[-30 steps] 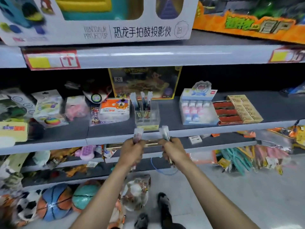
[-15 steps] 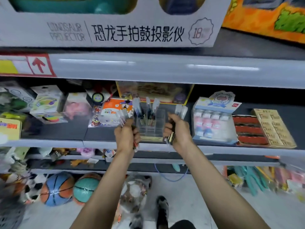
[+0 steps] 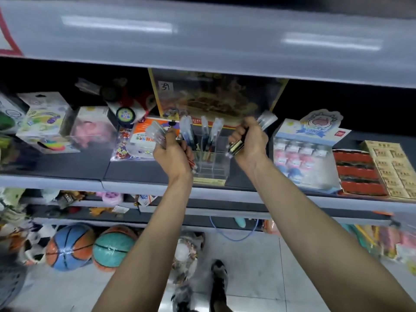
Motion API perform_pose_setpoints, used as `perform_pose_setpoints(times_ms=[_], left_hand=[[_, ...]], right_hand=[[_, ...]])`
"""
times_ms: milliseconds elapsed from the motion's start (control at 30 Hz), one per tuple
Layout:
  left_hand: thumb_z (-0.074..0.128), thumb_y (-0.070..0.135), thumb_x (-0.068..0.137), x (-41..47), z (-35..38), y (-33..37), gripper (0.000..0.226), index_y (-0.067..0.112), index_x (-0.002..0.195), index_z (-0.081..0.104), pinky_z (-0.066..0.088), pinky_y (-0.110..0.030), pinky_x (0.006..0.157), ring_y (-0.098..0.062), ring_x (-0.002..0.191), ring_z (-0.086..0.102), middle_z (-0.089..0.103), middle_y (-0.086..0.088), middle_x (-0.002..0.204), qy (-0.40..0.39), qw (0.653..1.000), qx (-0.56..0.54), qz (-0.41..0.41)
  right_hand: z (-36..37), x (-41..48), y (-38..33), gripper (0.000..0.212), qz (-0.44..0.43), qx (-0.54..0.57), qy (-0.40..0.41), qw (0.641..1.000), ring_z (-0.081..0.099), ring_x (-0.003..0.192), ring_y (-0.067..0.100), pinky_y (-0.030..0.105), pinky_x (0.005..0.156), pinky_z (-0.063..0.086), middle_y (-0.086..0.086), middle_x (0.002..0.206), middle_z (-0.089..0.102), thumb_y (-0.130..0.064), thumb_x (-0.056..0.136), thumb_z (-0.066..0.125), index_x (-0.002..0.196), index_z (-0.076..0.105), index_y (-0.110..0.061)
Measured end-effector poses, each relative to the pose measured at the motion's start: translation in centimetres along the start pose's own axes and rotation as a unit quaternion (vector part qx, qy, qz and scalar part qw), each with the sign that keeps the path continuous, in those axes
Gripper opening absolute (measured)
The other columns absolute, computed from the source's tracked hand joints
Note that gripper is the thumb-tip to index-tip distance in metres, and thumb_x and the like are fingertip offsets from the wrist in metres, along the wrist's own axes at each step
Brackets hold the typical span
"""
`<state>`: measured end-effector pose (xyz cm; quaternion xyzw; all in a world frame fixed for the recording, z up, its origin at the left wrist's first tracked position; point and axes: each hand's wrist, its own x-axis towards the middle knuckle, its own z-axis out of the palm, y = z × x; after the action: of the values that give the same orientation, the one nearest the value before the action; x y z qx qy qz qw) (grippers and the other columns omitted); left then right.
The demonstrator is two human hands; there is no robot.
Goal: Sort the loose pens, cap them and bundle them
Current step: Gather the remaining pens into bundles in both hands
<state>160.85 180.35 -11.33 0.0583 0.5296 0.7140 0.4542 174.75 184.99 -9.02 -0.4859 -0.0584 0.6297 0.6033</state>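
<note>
Both hands up at the clear pen holder [image 3: 211,164] on the middle shelf [image 3: 67,163], one to either side of it. Left hand [image 3: 174,154], just left of the holder: curled round a fanned cluster of clear-capped pens [image 3: 156,131], held caps-up and leaning away from the holder, with coloured ends poking out below the palm. Right hand [image 3: 249,143], just right of the holder: clenched round a second cluster [image 3: 266,120], angled caps-up and outward, with dark barrel ends showing under the fingers. Between the two, inside the holder, a few standing pens [image 3: 189,131], upright and untouched. Too blurred to tell whether every cap is fully seated.

Probably mid-sort, with like pens gathered per hand and no bundle tied yet. For doing this step well:

- Keep each grip firm near the middle of the barrels, so that nothing slides out of the fan.
- Square the ends against the shelf just in front of the holder before joining anything.
- Press down any loose cap first; hard to fix once bundled.
- Approach the holder from above, not from the side. Likely light and easily tipped, and the standing pens lean toward both hands.
</note>
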Motion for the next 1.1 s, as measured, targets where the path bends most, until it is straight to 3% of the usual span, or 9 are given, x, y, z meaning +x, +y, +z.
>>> perform_pose_setpoints(times_ms=[200,300,400,467,567,733,800,1000,1100], left_hand=[[0.055,0.023,0.103,0.6,0.1,-1.1,0.024,0.013,0.083,0.048,0.029,-0.033,0.045,-0.023,0.048,0.034,0.042,-0.011,0.061,0.011,0.993,0.032,0.110],[0.056,0.031,0.105,0.4,0.2,-1.7,0.028,0.012,0.085,0.053,0.039,-0.049,0.050,-0.032,0.055,0.041,0.047,-0.016,0.067,0.030,0.978,0.071,0.194],[0.056,0.040,0.104,0.4,-0.1,-2.6,0.041,-0.001,0.110,0.057,0.050,-0.068,0.070,-0.054,0.078,0.058,0.060,-0.033,0.089,0.031,0.969,0.104,0.223],[0.056,0.043,0.104,0.4,-0.3,-3.0,0.044,0.000,0.116,0.057,0.049,-0.072,0.076,-0.056,0.085,0.060,0.061,-0.037,0.096,0.026,0.963,0.132,0.232],[0.057,0.042,0.104,0.2,-0.6,-2.9,0.028,0.020,0.087,0.054,0.047,-0.062,0.061,-0.039,0.062,0.053,0.054,-0.016,0.069,0.009,0.949,0.173,0.265],[0.061,0.037,0.101,0.0,-1.0,-3.5,0.040,0.018,0.070,0.044,0.035,-0.036,0.053,-0.017,0.051,0.038,0.037,0.002,0.055,-0.001,0.935,0.218,0.279],[0.065,0.032,0.099,0.1,-0.8,-3.5,0.048,0.019,0.065,0.035,0.032,-0.037,0.054,-0.017,0.052,0.033,0.032,0.003,0.055,0.007,0.937,0.213,0.279],[0.068,0.016,0.093,0.0,-0.9,-3.8,0.032,0.017,0.071,0.045,0.035,-0.019,0.059,-0.007,0.055,0.037,0.044,0.009,0.060,-0.012,0.925,0.200,0.322],[0.069,0.012,0.088,-0.3,-1.0,-3.5,0.012,0.020,0.085,0.060,0.042,-0.017,0.066,-0.003,0.062,0.048,0.055,0.014,0.066,-0.023,0.925,0.202,0.323]], right_hand=[[1.4,2.0,0.5,0.029,-0.080,-0.069,0.009,0.994,0.031,0.048,0.015,0.030,0.046,0.028,0.001,0.058,0.036,-0.001,0.096,0.051,0.076,0.038,-0.017],[1.7,2.8,1.1,0.032,-0.137,-0.104,0.006,0.985,0.033,0.048,0.013,0.030,0.046,0.029,-0.003,0.055,0.039,-0.002,0.093,0.056,0.070,0.041,-0.018],[1.5,3.4,2.0,0.039,-0.207,-0.149,0.005,0.967,0.037,0.059,0.020,0.037,0.056,0.032,-0.001,0.057,0.041,-0.003,0.090,0.061,0.062,0.041,-0.021],[1.4,3.4,2.7,0.043,-0.240,-0.172,0.006,0.956,0.037,0.064,0.021,0.039,0.059,0.032,0.001,0.059,0.042,-0.004,0.089,0.064,0.059,0.039,-0.023],[1.2,3.2,3.3,0.040,-0.273,-0.197,0.004,0.941,0.038,0.058,0.016,0.031,0.053,0.031,-0.001,0.059,0.043,-0.008,0.088,0.067,0.061,0.040,-0.023],[0.2,2.8,3.8,0.033,-0.275,-0.243,-0.042,0.929,0.039,0.061,0.023,0.039,0.054,0.032,0.013,0.063,0.042,-0.011,0.083,0.063,0.067,0.040,0.006],[0.0,2.6,3.9,0.031,-0.288,-0.253,-0.053,0.922,0.037,0.062,0.022,0.039,0.055,0.031,0.011,0.064,0.040,-0.010,0.083,0.064,0.066,0.040,0.000],[-0.2,2.2,3.9,0.037,-0.321,-0.271,-0.099,0.902,0.039,0.062,0.005,0.027,0.059,0.035,-0.015,0.060,0.044,-0.011,0.084,0.067,0.061,0.042,-0.026],[-0.6,2.2,4.0,0.021,-0.337,-0.288,-0.113,0.889,0.049,0.068,0.005,0.024,0.067,0.043,-0.014,0.068,0.056,-0.009,0.086,0.068,0.072,0.057,-0.020]])
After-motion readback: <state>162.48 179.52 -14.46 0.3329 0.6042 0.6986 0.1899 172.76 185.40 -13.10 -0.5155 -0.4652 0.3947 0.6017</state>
